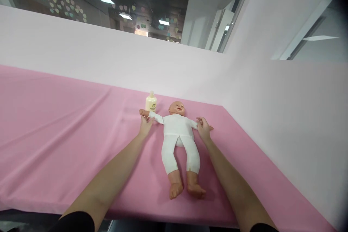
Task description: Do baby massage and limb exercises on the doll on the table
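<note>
A baby doll (178,126) in a white suit lies on its back on the pink-covered table, arms spread and bare feet towards me. My left hand (146,125) is closed around the doll's arm on the left, near its wrist, and lifts that arm slightly. On the doll's other arm, my right hand (203,128) grips the forearm, with the doll's fingers showing past it. A pale yellow pump-less bottle (151,102) with a small printed face stands just behind my left hand, its lower part partly hidden by the doll's arm.
The pink sheet (67,134) has long creases on the left. A white wall (108,54) runs along the table's back, and another wall (299,116) closes off the right side. Above the back wall is a window (152,7) with heart stickers.
</note>
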